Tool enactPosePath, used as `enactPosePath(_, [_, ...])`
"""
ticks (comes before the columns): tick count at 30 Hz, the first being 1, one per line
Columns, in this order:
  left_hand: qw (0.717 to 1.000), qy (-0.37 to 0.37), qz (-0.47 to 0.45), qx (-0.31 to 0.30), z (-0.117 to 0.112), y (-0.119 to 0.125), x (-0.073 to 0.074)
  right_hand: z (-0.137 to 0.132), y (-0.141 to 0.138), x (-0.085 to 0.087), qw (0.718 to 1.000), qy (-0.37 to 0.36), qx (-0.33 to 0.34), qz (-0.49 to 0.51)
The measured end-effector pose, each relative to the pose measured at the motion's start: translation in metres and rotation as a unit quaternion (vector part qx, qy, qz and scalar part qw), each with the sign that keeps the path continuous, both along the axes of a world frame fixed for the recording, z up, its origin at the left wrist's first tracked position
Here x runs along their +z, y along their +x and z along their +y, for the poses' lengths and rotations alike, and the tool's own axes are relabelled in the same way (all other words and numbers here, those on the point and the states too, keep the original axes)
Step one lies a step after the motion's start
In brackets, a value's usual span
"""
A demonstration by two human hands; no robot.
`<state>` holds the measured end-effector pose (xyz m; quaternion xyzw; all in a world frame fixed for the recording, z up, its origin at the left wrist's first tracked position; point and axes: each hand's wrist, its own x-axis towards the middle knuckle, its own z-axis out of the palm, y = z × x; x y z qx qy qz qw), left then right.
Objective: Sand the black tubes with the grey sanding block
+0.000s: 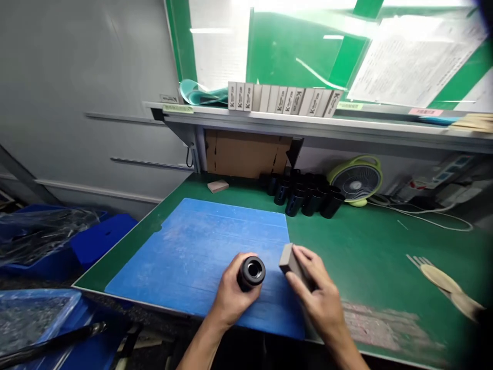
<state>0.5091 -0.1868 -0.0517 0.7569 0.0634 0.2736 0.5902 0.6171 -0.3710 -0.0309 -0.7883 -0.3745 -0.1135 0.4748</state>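
My left hand [233,293] is wrapped round a black cylinder [252,272] with a round opening in its end, which faces up toward me. A grey-brown sanding block [289,261] is gripped between the thumb and fingers of my right hand [319,293], just to the right of the cylinder. Block and cylinder are apart. Both hands are above the near right part of a blue mat [200,241]. My left fingers partly cover the cylinder's side, and my right hand hides the near end of the block.
Several black cylinders [296,201] stand at the back of the green table [370,252], beside a green fan [356,182]. Another block [217,186] lies behind the mat. Boxed blocks line the shelf [215,110]. Wooden-looking utensils [441,277] lie right; blue bins [38,303] stand left.
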Motion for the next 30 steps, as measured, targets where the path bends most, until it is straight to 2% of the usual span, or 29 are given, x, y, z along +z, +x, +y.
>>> enactPosePath(2, [0.999, 0.035, -0.007, 0.023, -0.002, 0.002, 0.000, -0.018, 0.009, 0.011, 1.000, -0.015, -0.023, -0.002])
enactPosePath(5, [0.998, 0.057, -0.004, 0.025, -0.005, 0.003, 0.001, -0.023, 0.012, 0.042, 0.996, -0.074, 0.026, -0.051])
enactPosePath(8, [0.996, 0.088, -0.010, 0.002, -0.007, 0.003, 0.000, -0.008, 0.002, 0.074, 0.973, -0.150, 0.123, -0.123])
enactPosePath(11, [0.993, 0.117, -0.006, -0.003, -0.008, 0.004, -0.006, 0.013, -0.007, 0.094, 0.949, -0.192, 0.194, -0.159])
enactPosePath(13, [0.993, 0.118, -0.013, 0.015, -0.009, 0.006, -0.011, 0.025, -0.008, 0.096, 0.934, -0.206, 0.234, -0.171])
enactPosePath(16, [0.990, 0.133, -0.030, 0.025, -0.009, 0.008, -0.015, 0.030, -0.003, 0.087, 0.924, -0.204, 0.272, -0.176])
enactPosePath(20, [0.983, 0.181, -0.016, 0.004, -0.011, 0.009, -0.014, 0.026, 0.001, 0.078, 0.938, -0.195, 0.240, -0.154])
enactPosePath(24, [0.988, 0.146, -0.038, 0.026, -0.011, 0.007, -0.011, 0.022, 0.001, 0.083, 0.918, -0.225, 0.276, -0.177])
enactPosePath(27, [0.989, 0.145, -0.011, -0.012, -0.009, 0.007, -0.008, 0.016, 0.004, 0.087, 0.929, -0.226, 0.242, -0.166])
enactPosePath(30, [0.996, 0.088, -0.004, -0.012, -0.005, 0.007, -0.007, 0.016, 0.007, 0.091, 0.932, -0.232, 0.218, -0.172])
